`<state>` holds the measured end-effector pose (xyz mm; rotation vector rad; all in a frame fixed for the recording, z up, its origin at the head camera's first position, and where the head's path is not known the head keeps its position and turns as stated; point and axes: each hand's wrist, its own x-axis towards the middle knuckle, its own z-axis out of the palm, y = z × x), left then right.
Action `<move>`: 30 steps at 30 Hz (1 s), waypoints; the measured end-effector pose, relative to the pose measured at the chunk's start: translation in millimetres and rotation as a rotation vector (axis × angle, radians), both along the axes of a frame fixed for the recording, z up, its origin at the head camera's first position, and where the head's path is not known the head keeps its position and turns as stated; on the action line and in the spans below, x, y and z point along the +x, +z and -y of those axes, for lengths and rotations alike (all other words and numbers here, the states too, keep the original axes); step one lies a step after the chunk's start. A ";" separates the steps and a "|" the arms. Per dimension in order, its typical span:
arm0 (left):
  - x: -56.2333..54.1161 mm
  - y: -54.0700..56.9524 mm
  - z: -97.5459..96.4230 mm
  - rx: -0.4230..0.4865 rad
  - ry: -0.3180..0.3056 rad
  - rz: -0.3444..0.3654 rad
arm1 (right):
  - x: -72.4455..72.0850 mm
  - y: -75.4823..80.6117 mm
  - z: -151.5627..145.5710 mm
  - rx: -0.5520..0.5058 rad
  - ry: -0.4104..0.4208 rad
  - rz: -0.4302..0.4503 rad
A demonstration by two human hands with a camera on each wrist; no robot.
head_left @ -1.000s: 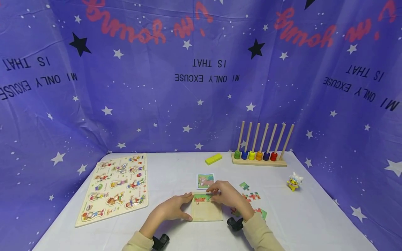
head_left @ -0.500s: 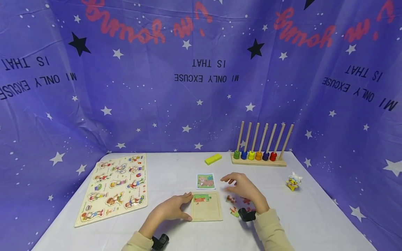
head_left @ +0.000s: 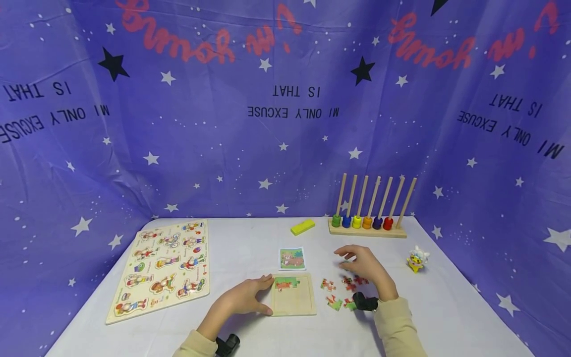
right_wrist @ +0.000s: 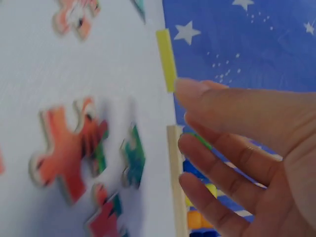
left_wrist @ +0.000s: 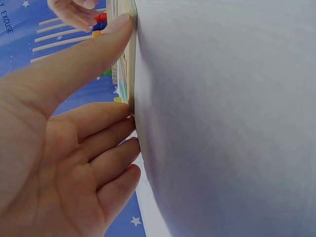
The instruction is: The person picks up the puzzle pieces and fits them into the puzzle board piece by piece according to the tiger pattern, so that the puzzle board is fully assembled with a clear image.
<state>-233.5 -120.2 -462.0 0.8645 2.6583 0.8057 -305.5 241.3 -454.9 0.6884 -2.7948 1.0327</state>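
Note:
A square wooden puzzle tray (head_left: 293,303) lies on the table with a joined strip of puzzle pieces (head_left: 286,282) in its upper left corner. My left hand (head_left: 246,296) touches the tray's left side with thumb and fingertips, fingers nearly straight in the left wrist view. To the right of the tray, my right hand (head_left: 365,264) hovers above the loose puzzle pieces, its fingers loosely bent and nothing between them. A red piece (right_wrist: 64,153) and a green piece (right_wrist: 133,158) show close to it in the right wrist view. Beyond the tray sits a picture card (head_left: 292,259) of an animal.
A large peg puzzle board (head_left: 167,267) covers the table's left part. Toward the back are a yellow block (head_left: 303,227) and a wooden rack of upright pegs (head_left: 368,231) with coloured beads. A small yellow and white figurine (head_left: 417,259) stands at the right.
My right hand has left the strip of pieces in the tray and moved right, over the loose pieces. The left hand stays at the tray's left side.

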 end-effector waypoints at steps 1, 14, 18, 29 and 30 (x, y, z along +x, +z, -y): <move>0.2 0.0 0.0 -0.001 0.000 0.000 | -0.2 -1.9 -2.0 0.008 -0.017 0.008; 1.8 2.1 -0.3 0.004 0.003 0.003 | -2.8 -18.4 -13.5 0.036 -0.222 0.132; 1.4 1.8 -0.4 0.003 0.005 -0.001 | -4.1 -20.9 -14.8 0.030 -0.228 0.122; 0.6 1.0 -0.7 0.003 0.013 0.007 | -7.6 -25.5 -16.3 -0.006 -0.240 0.142; 0.5 1.1 -0.6 0.003 0.013 0.008 | -7.6 -25.8 -16.3 -0.014 -0.237 0.138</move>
